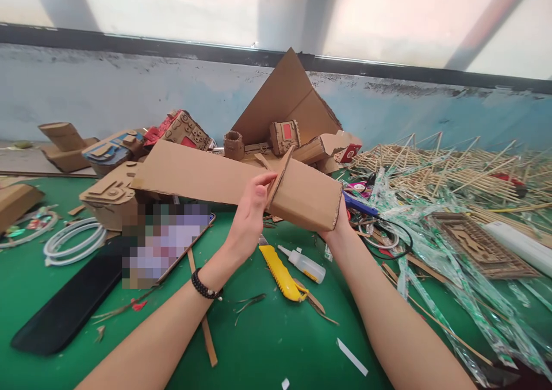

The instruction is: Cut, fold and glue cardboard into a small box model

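A cardboard model [306,197] is held up in front of me, with a long flat part reaching left, a thin upright crosspiece and a boxy right end. My left hand [254,209] has its fingertips and thumb at the crosspiece, pressing its left side. Around the back and underside of the boxy end goes my right hand [338,223], its fingers mostly hidden. Below them on the green table lie a yellow utility knife [280,272] and a small clear glue bottle [307,265].
At left lie a phone [172,243], a black case [73,298] and a white cable coil [75,243]. Cardboard models [110,191] stand behind. To the right are bundled wooden sticks [431,165], plastic wrap [466,298], a blue tool [360,205] and a framed cardboard relief [478,243].
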A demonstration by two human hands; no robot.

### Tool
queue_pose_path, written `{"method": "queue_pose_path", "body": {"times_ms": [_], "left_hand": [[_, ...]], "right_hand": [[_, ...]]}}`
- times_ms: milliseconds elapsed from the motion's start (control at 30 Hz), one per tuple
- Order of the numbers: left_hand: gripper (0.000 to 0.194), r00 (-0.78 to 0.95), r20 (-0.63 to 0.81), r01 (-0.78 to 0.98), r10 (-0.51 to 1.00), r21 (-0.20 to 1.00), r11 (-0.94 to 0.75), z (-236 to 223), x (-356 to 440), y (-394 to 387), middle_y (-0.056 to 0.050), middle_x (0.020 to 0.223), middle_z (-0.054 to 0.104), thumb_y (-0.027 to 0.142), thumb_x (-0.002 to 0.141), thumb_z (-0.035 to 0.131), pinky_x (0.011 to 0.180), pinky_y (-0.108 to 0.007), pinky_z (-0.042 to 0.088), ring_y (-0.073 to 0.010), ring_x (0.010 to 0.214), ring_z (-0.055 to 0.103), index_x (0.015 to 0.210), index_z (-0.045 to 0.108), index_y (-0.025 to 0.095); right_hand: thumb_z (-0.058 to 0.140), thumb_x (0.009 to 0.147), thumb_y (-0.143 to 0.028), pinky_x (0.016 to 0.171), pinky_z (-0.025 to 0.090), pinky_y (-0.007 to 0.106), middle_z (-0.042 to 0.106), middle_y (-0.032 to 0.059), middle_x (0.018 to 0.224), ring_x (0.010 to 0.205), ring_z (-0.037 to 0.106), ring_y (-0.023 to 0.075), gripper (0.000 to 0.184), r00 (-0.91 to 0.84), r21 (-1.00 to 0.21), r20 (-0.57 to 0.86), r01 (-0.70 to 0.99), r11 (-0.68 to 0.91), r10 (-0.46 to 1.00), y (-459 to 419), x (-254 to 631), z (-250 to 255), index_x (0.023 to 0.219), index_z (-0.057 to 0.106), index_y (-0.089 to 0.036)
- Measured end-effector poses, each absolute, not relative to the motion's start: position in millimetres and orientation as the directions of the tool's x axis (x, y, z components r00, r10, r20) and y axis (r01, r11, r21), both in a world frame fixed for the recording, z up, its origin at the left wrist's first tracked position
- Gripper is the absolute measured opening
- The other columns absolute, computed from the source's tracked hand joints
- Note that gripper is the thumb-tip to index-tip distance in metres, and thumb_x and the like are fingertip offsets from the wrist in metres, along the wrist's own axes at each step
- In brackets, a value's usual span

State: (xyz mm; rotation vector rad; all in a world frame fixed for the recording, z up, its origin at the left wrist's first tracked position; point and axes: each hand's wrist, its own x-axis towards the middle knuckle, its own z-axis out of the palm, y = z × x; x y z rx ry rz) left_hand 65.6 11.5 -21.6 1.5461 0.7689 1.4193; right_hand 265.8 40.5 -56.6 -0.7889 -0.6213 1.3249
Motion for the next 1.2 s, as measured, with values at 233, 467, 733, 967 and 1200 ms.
{"method": "queue_pose_path", "body": {"times_ms": [233,467,733,967,1200], "left_hand": [[0.078,0.286,0.530,0.036,0.799,0.827,-0.561,-28,66,8,-0.014,0.162,0.047,0.078,0.097,0.056,0.129,-0.047,0.037,-0.0347,0.156,0.041,0.157,0.054,0.029],[0.080,0.282,0.546,0.056,0.789,0.812,-0.582,-33,68,12,-0.014,0.166,0.044,0.053,0.092,0.081,0.131,-0.049,0.036,-0.0354,0.157,0.043,0.160,0.048,0.031],[0.110,0.299,0.494,0.069,0.816,0.842,-0.535,-38,71,9,-0.015,0.173,0.041,0.048,0.084,0.091,0.133,-0.054,0.032,-0.0367,0.160,0.042,0.170,0.025,0.036],[0.124,0.299,0.618,0.172,0.727,0.714,-0.678,-43,72,6,-0.015,0.179,0.031,0.047,0.082,0.093,0.132,-0.057,0.036,-0.0379,0.162,0.040,0.172,0.008,0.042],[0.127,0.300,0.658,0.260,0.691,0.640,-0.723,-46,70,11,-0.014,0.178,0.031,0.049,0.082,0.093,0.130,-0.057,0.041,-0.0369,0.163,0.039,0.172,0.004,0.043]], "right_hand": [[0.071,0.075,-0.080,0.088,0.062,0.052,0.085,0.0000,0.088,0.098,0.079,0.0347,0.052,0.217,-0.793,-0.018,-0.598,0.118,0.976,42,273,-57,0.094,0.077,-0.031],[0.072,0.075,-0.080,0.092,0.062,0.053,0.085,0.0018,0.095,0.109,0.078,0.0361,0.053,0.191,-0.816,-0.001,-0.568,0.110,0.982,42,271,-57,0.095,0.076,-0.031],[0.071,0.076,-0.070,0.089,0.063,0.049,0.085,-0.0008,0.093,0.102,0.080,0.0332,0.043,0.300,-0.773,-0.046,-0.615,0.157,0.953,44,273,-61,0.093,0.077,-0.031],[0.067,0.080,-0.072,0.088,0.063,0.047,0.085,-0.0002,0.094,0.103,0.080,0.0325,0.046,0.322,-0.762,-0.026,-0.619,0.190,0.946,42,269,-61,0.096,0.078,-0.031],[0.056,0.091,-0.066,0.088,0.064,0.044,0.083,0.0006,0.092,0.099,0.079,0.0290,0.043,0.358,-0.717,-0.140,-0.680,0.155,0.923,40,260,-51,0.100,0.075,-0.028]]}}
